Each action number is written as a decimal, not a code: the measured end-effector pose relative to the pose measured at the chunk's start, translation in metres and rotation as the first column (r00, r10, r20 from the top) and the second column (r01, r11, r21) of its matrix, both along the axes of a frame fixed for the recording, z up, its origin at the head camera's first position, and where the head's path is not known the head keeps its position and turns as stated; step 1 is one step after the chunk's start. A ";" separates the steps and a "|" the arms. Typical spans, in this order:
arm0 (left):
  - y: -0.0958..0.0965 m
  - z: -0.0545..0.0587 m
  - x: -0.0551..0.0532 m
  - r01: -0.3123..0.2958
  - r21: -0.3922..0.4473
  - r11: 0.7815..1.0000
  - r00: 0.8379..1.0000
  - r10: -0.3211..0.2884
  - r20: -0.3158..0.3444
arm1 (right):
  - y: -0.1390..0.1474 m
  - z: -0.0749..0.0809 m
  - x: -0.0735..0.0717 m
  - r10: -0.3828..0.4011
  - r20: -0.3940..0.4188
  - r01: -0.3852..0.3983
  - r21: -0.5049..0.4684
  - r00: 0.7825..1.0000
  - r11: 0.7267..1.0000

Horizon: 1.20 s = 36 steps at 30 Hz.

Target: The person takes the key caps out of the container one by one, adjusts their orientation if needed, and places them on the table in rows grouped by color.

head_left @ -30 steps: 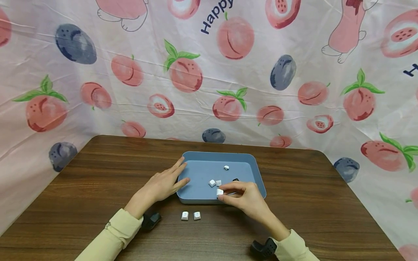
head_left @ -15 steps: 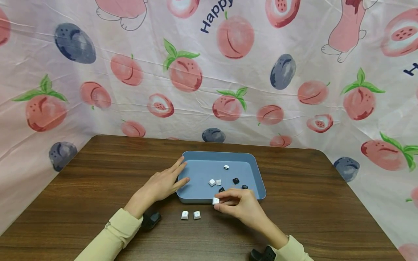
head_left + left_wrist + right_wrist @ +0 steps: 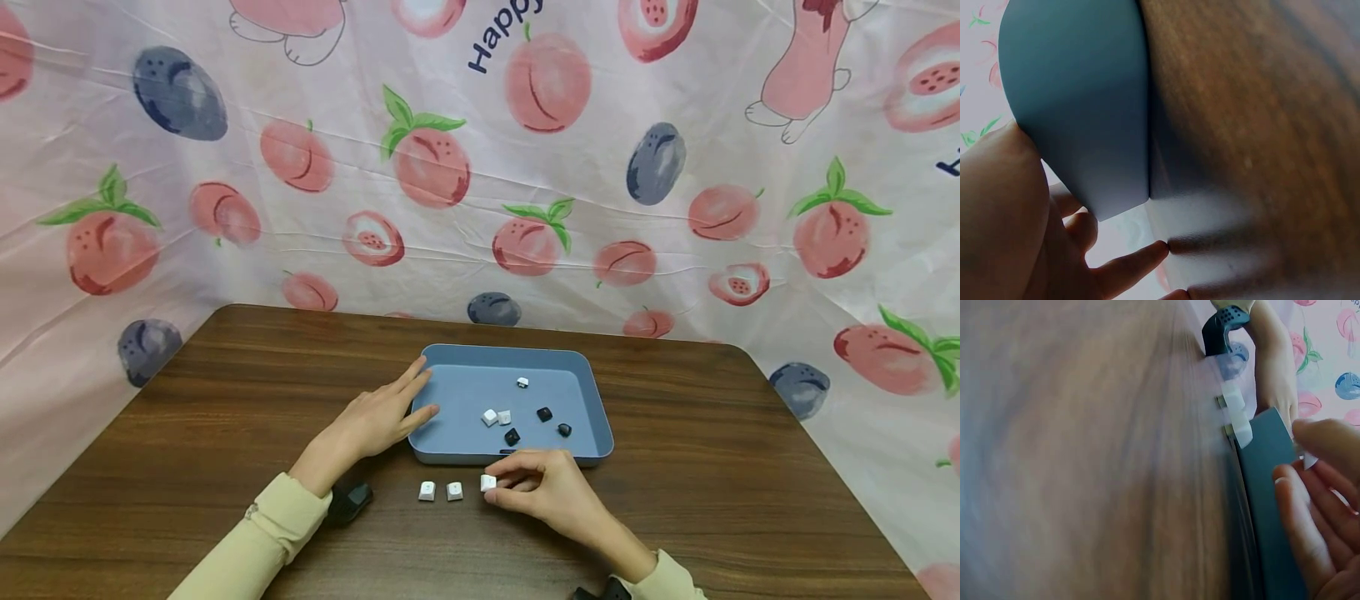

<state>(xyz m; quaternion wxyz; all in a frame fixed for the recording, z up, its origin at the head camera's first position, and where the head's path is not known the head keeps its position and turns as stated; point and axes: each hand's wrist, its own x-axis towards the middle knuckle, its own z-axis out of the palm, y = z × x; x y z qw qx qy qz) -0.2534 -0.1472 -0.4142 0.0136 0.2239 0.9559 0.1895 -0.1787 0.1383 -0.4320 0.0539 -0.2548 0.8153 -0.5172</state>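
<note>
My right hand (image 3: 551, 492) pinches a white keycap (image 3: 488, 483) between thumb and fingertips, just in front of the tray's near wall. In the right wrist view that keycap (image 3: 1310, 460) is mostly hidden behind the thumb. To its left, two white keycaps (image 3: 427, 491) (image 3: 454, 492) sit side by side on the table. My left hand (image 3: 375, 421) lies with fingers spread against the left end of the blue tray (image 3: 450, 387). In the left wrist view, a couple of its fingertips (image 3: 1161, 248) reach the tabletop beside the tray wall.
Inside the tray are a close pair of white keycaps (image 3: 490, 417), a lone white one (image 3: 522, 382) farther back, and several black keycaps (image 3: 544, 414) toward the right. A wooden table (image 3: 262, 400) lies beneath, with a fruit-print cloth (image 3: 450, 250) hanging behind.
My right hand has carried the white keycap from over the tray toward the front, past the near wall, level with the two table keycaps. The left hand has stayed in place.
</note>
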 end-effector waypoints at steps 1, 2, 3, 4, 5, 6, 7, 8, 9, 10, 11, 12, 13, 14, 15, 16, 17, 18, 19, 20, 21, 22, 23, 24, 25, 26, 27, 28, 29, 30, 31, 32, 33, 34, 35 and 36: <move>0.000 0.000 0.000 -0.002 0.001 1.000 1.000 0.002 0.002 | 0.000 -0.001 0.000 0.003 -0.006 -0.003 0.013 1.000 1.000; 0.000 0.000 0.000 -0.004 0.003 1.000 1.000 0.004 0.004 | -0.001 -0.002 0.000 0.005 -0.013 -0.004 0.026 1.000 1.000; 0.000 0.000 0.000 -0.004 0.005 1.000 1.000 0.004 0.005 | -0.001 -0.003 0.000 0.005 -0.025 -0.004 0.040 1.000 0.999; 0.001 0.000 0.000 -0.005 0.006 1.000 1.000 0.005 0.004 | -0.002 -0.004 0.000 0.006 -0.040 -0.003 0.053 0.999 0.999; 0.001 0.000 0.001 -0.006 0.008 1.000 1.000 0.006 0.004 | -0.002 -0.004 0.000 0.006 -0.051 -0.003 0.063 0.999 0.998; 0.001 0.000 0.000 -0.009 0.009 1.000 1.000 0.008 0.005 | -0.002 -0.005 0.000 0.006 -0.058 -0.002 0.072 0.998 0.997; 0.001 0.000 0.000 -0.007 0.009 1.000 1.000 0.007 0.003 | -0.003 -0.005 0.000 0.006 -0.062 -0.001 0.078 0.998 0.997; 0.001 0.000 0.000 -0.006 0.010 1.000 1.000 0.006 0.000 | -0.003 -0.005 0.000 0.005 -0.061 -0.001 0.081 0.998 0.997; 0.001 -0.001 0.000 -0.004 0.009 1.000 1.000 0.004 -0.003 | -0.003 -0.005 0.000 0.007 -0.056 -0.002 0.084 0.998 0.996; 0.000 -0.001 0.000 -0.004 0.010 1.000 1.000 0.004 -0.005 | -0.004 -0.005 0.000 0.009 -0.049 -0.004 0.086 0.999 0.996; 0.000 -0.001 0.000 -0.002 0.012 1.000 1.000 0.002 -0.006 | -0.004 -0.005 0.000 0.012 -0.038 -0.009 0.085 0.999 0.996; 0.000 -0.001 0.000 -0.001 0.013 1.000 1.000 0.001 -0.009 | -0.004 -0.006 -0.001 0.014 -0.029 -0.011 0.087 0.999 0.996; 0.000 -0.001 0.000 0.002 0.014 1.000 1.000 -0.001 -0.011 | -0.005 -0.006 -0.001 0.014 -0.027 -0.012 0.092 1.000 0.996; 0.000 -0.001 0.000 0.002 0.015 1.000 1.000 -0.002 -0.012 | -0.005 -0.006 -0.001 0.013 -0.029 -0.010 0.099 1.000 0.995; -0.001 -0.001 0.000 0.002 0.015 1.000 1.000 -0.002 -0.013 | -0.006 -0.007 -0.001 0.012 -0.033 -0.008 0.106 0.999 0.994; -0.001 -0.001 0.001 0.002 0.015 1.000 1.000 -0.002 -0.013 | -0.006 -0.007 -0.001 0.010 -0.039 -0.006 0.114 0.999 0.993; -0.001 0.000 0.001 0.002 0.015 1.000 1.000 -0.002 -0.012 | -0.007 -0.008 -0.001 0.010 -0.045 -0.004 0.121 0.999 0.993; -0.001 -0.001 0.001 0.002 0.015 1.000 1.000 -0.002 -0.012 | -0.007 -0.008 -0.001 0.009 -0.053 -0.002 0.129 0.999 0.992; -0.001 -0.001 0.001 0.002 0.016 1.000 1.000 -0.002 -0.012 | -0.008 -0.008 -0.002 0.010 -0.061 -0.002 0.134 0.998 0.991; -0.001 -0.001 0.001 0.002 0.015 1.000 1.000 -0.002 -0.013 | -0.008 -0.008 -0.002 0.013 -0.070 -0.003 0.138 0.997 0.990; -0.001 -0.001 0.001 0.001 0.015 1.000 1.000 -0.001 -0.013 | -0.008 -0.009 -0.002 0.016 -0.078 -0.005 0.141 0.997 0.990; -0.001 -0.001 0.001 0.002 0.016 1.000 1.000 -0.002 -0.013 | -0.008 -0.009 -0.003 0.020 -0.086 -0.007 0.143 0.996 0.990; -0.001 -0.001 0.001 0.002 0.015 1.000 1.000 -0.001 -0.014 | -0.008 -0.009 -0.003 0.023 -0.094 -0.009 0.145 0.995 0.989; -0.001 -0.001 0.001 0.002 0.016 1.000 1.000 -0.002 -0.015 | -0.008 -0.010 -0.003 0.024 -0.103 -0.009 0.148 0.994 0.989; 0.000 -0.001 0.001 0.003 0.015 1.000 1.000 -0.002 -0.016 | -0.008 -0.010 -0.004 0.026 -0.111 -0.009 0.149 0.994 0.989; 0.000 -0.001 0.001 0.002 0.015 1.000 1.000 -0.002 -0.016 | -0.008 -0.011 -0.004 0.028 -0.120 -0.010 0.151 0.992 0.988; 0.000 -0.001 0.001 0.002 0.014 1.000 1.000 -0.001 -0.017 | -0.008 -0.011 -0.004 0.030 -0.129 -0.010 0.153 0.991 0.988; 0.000 -0.001 0.001 0.001 0.013 1.000 1.000 0.000 -0.017 | -0.008 -0.012 -0.005 0.033 -0.141 -0.010 0.156 0.989 0.988; 0.001 -0.001 0.001 0.000 0.012 1.000 1.000 0.001 -0.016 | -0.008 -0.012 -0.005 0.035 -0.153 -0.011 0.157 0.988 0.987; 0.001 -0.001 0.001 -0.001 0.012 1.000 1.000 0.001 -0.014 | -0.008 -0.013 -0.005 0.037 -0.166 -0.010 0.160 0.985 0.987; 0.001 -0.001 0.001 -0.002 0.011 1.000 1.000 0.003 -0.013 | -0.008 -0.014 -0.005 0.040 -0.177 -0.011 0.160 0.983 0.987; 0.001 -0.001 0.001 -0.004 0.011 1.000 1.000 0.004 -0.012 | -0.008 -0.015 -0.005 0.042 -0.188 -0.012 0.159 0.981 0.987; 0.001 -0.001 0.002 -0.004 0.012 1.000 1.000 0.004 -0.011 | -0.008 -0.015 -0.005 0.042 -0.196 -0.011 0.159 0.980 0.987; 0.001 -0.002 0.002 -0.004 0.012 1.000 1.000 0.005 -0.010 | -0.008 -0.016 -0.005 0.042 -0.204 -0.009 0.160 0.978 0.987; 0.001 -0.002 0.002 -0.004 0.013 1.000 1.000 0.004 -0.010 | -0.008 -0.017 -0.005 0.041 -0.209 -0.007 0.163 0.977 0.987; 0.001 -0.002 0.002 -0.003 0.014 1.000 1.000 0.003 -0.010 | -0.009 -0.017 -0.005 0.040 -0.214 -0.004 0.167 0.976 0.986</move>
